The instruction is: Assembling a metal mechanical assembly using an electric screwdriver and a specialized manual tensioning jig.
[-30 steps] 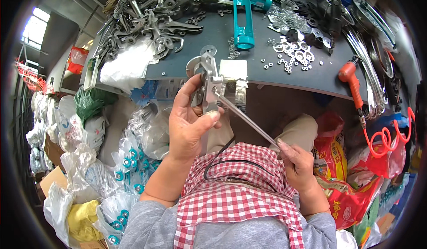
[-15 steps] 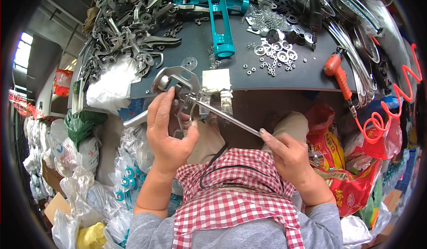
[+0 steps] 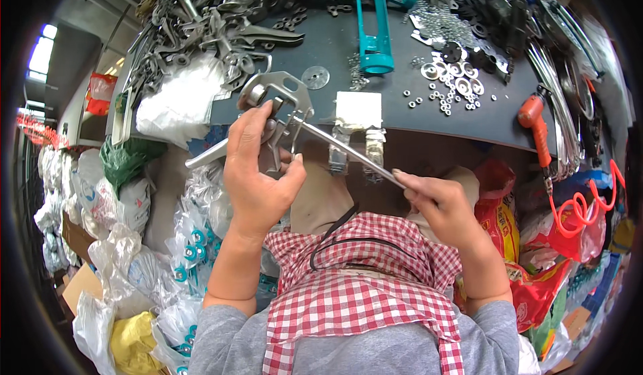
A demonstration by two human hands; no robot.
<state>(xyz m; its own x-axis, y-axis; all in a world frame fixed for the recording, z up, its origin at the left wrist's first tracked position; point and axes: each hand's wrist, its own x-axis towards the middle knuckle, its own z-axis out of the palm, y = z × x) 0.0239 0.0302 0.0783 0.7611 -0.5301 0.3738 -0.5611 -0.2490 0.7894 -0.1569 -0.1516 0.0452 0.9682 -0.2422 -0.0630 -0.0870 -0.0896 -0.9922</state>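
My left hand (image 3: 258, 174) is wrapped round a silver metal caulking gun handle (image 3: 293, 93) with a lever sticking out to the left. My right hand (image 3: 439, 204) pinches the far end of a thin steel rod (image 3: 355, 152). The rod slants up and left, its other end at the handle's side; whether it passes through is hidden. Both hands are in front of the table edge, above my lap. Just right of the handle, a small block wrapped in pale tape (image 3: 359, 110) sits at the edge.
Metal handle parts (image 3: 201, 33) are heaped at back left, beside a white plastic bag (image 3: 177, 100). A teal frame (image 3: 375, 40) lies mid-table. Washers and nuts (image 3: 455, 80), an orange air screwdriver (image 3: 534, 117) and a bundle of rods (image 3: 554, 100) lie right. Bags crowd both sides below.
The view has shifted, so the table and its parts appear further right. The handle and rod are now farther left of the taped block; both hands keep their grip.
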